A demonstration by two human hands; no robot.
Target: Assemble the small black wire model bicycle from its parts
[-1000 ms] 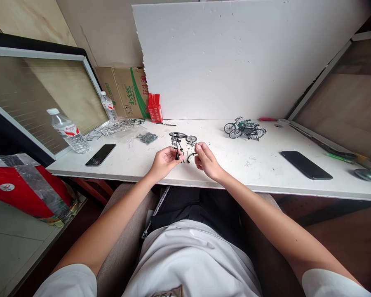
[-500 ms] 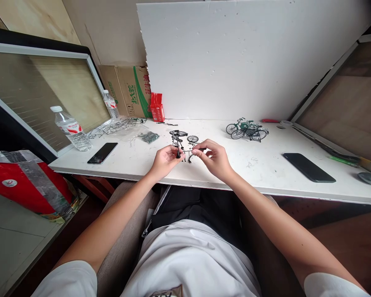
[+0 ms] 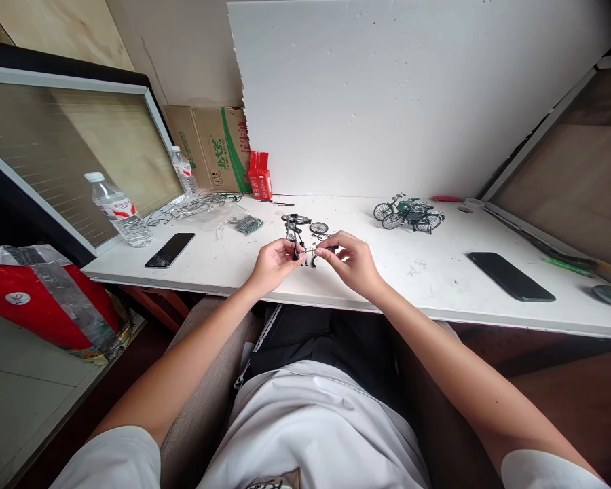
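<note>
From the head camera, a left hand [image 3: 272,267] pinches a small black bicycle frame [image 3: 294,239] over a white table [image 3: 387,272]; the right hand [image 3: 355,263], thumb and fingertips together, grips a slim rod [image 3: 310,250] beside it.

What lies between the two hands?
In the head view, a thin rod pinched by the right hand points toward the left hand; a curved black part also shows there.

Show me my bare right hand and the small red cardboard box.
Bare right hand [image 3: 356,261]: head view, back of the hand.
Small red cardboard box [image 3: 261,181]: head view, front face.
</note>
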